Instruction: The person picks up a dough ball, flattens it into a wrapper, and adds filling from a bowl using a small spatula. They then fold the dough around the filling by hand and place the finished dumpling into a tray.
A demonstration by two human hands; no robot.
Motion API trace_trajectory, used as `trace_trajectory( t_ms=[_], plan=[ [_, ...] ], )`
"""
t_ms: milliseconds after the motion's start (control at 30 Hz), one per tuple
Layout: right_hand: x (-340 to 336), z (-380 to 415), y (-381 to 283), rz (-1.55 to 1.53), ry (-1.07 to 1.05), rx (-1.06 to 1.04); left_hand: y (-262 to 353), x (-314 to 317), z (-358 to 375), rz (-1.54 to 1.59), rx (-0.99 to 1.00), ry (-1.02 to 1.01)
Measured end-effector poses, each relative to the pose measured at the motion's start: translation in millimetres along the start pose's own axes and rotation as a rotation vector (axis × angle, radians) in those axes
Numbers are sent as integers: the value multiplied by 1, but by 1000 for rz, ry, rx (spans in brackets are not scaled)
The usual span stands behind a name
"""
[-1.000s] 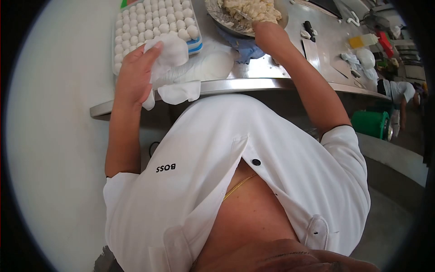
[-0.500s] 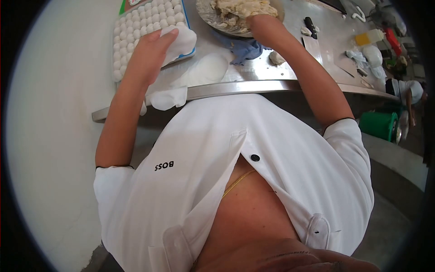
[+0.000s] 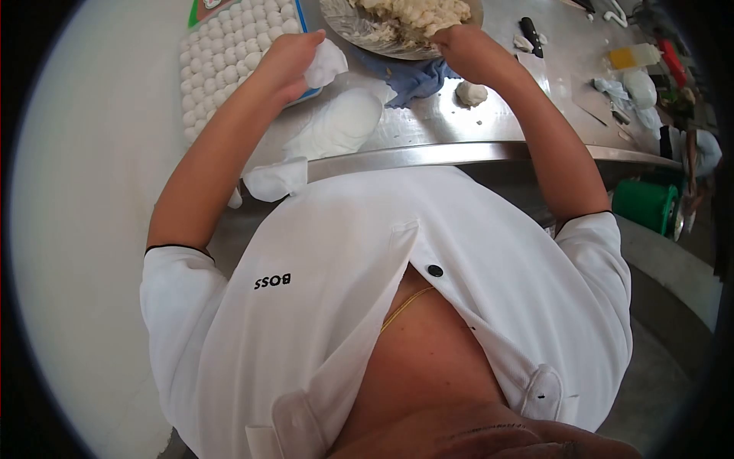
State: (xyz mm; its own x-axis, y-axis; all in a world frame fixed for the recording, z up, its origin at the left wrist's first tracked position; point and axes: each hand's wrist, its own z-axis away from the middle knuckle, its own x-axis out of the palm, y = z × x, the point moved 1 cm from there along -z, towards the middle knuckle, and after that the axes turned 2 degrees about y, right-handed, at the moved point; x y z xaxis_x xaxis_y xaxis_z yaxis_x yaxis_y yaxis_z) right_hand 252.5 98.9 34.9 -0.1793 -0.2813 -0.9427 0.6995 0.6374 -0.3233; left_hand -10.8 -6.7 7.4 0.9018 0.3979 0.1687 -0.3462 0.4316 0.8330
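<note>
My left hand (image 3: 292,67) is closed on a thin, limp white dough wrapper (image 3: 326,64), beside the tray (image 3: 303,14) of white round pieces (image 3: 229,57) set in close rows. At the near rim of a wide metal bowl (image 3: 344,30), my right hand (image 3: 468,52) has its fingers bent together. What they hold, if anything, is hidden. A pale, lumpy mixture (image 3: 417,17) fills part of the bowl. Below my left hand, a stack of round white wrappers (image 3: 336,122) lies fanned on the steel table (image 3: 428,126).
A blue cloth (image 3: 417,83) lies under the bowl, near a pale lump (image 3: 471,93). White sheets (image 3: 277,180) hang at the table edge. To the right are a black-handled knife (image 3: 531,37), a bottle of yellow liquid (image 3: 633,56), a green bucket (image 3: 644,206) and another person (image 3: 699,153).
My left hand has moved right and turned inward, and the wrapper now hangs folded from it. My right hand has shifted slightly right and down along the bowl's rim.
</note>
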Motion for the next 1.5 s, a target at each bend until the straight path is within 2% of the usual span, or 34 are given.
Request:
trace_trajectory(
  t_ms=[100,167,400,500,567,600,667,800,867,900,967,1000,1067,1100,1133,1200,1233,1300,1333,1400,1500],
  plan=[
    [10,3,5,-43,-94,26,-1,6,-9,-19,-10,19],
    [3,14,1,-226,-84,9,-3,11,-14,-23,-9,52],
    [24,3,18,-235,9,-28,-12,26,-25,106,3,44],
    [25,6,6,-309,-52,46,-14,31,-32,144,12,51],
    [12,15,-8,-439,-232,229,-15,32,-38,140,12,87],
    [9,19,-11,-440,-233,226,-16,32,-41,174,10,94],
    [5,28,-15,-666,-231,192,-17,32,-43,208,7,102],
    [13,46,-22,-777,-187,165,-8,37,-27,343,-2,83],
    [23,55,-26,-836,-63,10,-3,39,-15,377,-7,105],
    [21,59,-29,-837,-64,6,-1,38,-12,411,-4,117],
    [14,64,-37,-585,-3,-120,7,39,0,446,8,133],
    [17,65,-36,-557,55,-169,13,39,6,473,19,140],
    [8,68,-35,-491,30,-184,15,34,8,503,37,151],
    [3,69,-34,-426,6,-192,12,25,2,463,51,86],
    [-3,70,-32,-426,7,-201,14,21,3,420,65,23],
    [-12,72,-28,-623,0,-133,14,17,6,401,83,15],
    [-12,73,-29,-622,3,-139,16,17,8,383,91,2],
    [-12,76,-30,-725,141,-135,15,15,6,372,103,5],
    [-9,76,-31,-720,149,-135,14,15,4,362,110,7],
    [-4,75,-32,-423,251,-334,11,15,0,376,104,-41],
    [0,75,-29,-411,153,-297,12,18,0,400,104,-55]
  ],
)
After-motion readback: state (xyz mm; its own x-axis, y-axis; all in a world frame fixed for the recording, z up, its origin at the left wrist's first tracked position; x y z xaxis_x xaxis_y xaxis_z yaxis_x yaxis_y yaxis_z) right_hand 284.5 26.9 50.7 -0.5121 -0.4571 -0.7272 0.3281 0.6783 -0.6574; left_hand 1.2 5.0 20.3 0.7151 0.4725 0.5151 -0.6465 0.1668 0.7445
